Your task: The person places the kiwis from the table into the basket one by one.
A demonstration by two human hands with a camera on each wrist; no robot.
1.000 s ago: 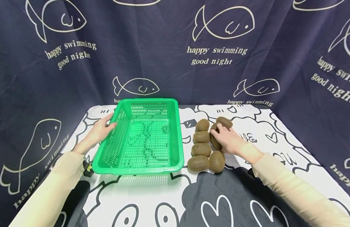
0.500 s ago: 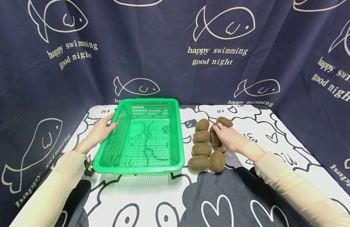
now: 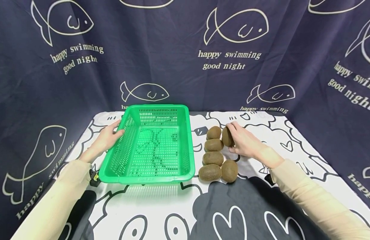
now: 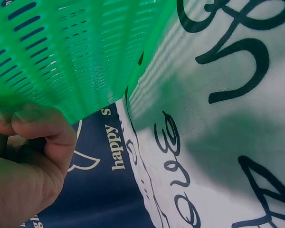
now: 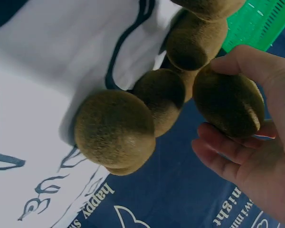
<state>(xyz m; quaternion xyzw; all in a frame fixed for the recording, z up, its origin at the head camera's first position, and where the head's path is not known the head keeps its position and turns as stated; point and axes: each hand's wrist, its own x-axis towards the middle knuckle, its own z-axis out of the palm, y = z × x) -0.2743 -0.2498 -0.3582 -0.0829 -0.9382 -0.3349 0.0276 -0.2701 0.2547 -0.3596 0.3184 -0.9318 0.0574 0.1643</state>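
While the left hand (image 3: 103, 139) grips the rim of a green basket (image 3: 156, 180), the right hand (image 3: 245, 140) pinches a kiwifruit (image 3: 227, 136) — just beside five more kiwis (image 3: 213, 158) on the patterned bench (image 3: 151, 202). Behind hangs a fish-print curtain (image 3: 178, 73).

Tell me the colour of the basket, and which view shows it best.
The basket is bright green, best seen in the head view.

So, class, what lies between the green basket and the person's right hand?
In the head view, a column of four kiwis lies nearer the green basket, then the kiwi gripped in the right hand.
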